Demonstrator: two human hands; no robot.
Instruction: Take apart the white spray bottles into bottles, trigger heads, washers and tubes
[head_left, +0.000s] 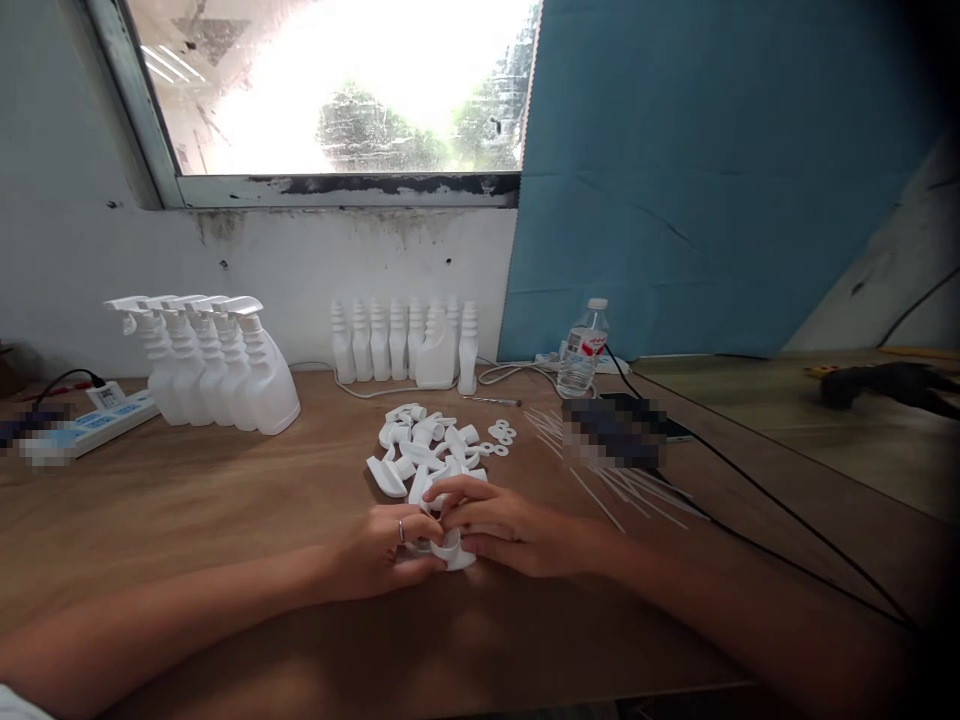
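My left hand (394, 550), with a ring on one finger, closes its thumb and fingers on the left side of a white spray trigger head (456, 556). From the other side, my right hand (499, 525) has its fingers bent round the same part, fingertips meeting those of the left. The fingers cover much of the part, so its trigger and neck cannot be made out. Just beyond my hands lies a loose pile of white spray heads (420, 452). Small white washers (502, 432) are scattered at the pile's right.
Assembled white spray bottles (262, 385) stand at left beside a power strip (97, 425). Several headless bottles (397, 345) line the wall. On the right are thin white tubes (600, 490), a water bottle (582, 350) and a black cable (787, 510). A thin metal tool (491, 401) lies behind.
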